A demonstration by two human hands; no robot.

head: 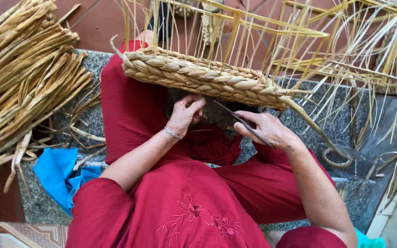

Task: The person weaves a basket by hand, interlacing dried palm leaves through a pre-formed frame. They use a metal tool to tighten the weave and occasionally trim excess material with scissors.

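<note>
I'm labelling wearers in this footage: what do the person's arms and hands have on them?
Both forearms are bare below short, loose dark-red sleeves. The left hand has a thin silver chain bracelet at the wrist. The right hand shows no jewellery. No gloves on either.

A home craft spot on a speckled granite step [341, 124]: dried reed bundles [24, 78] fill the frame's left, a half-woven braided basket [198, 76] sits upper centre, terracotta floor tiles [102, 18] beyond.
</note>
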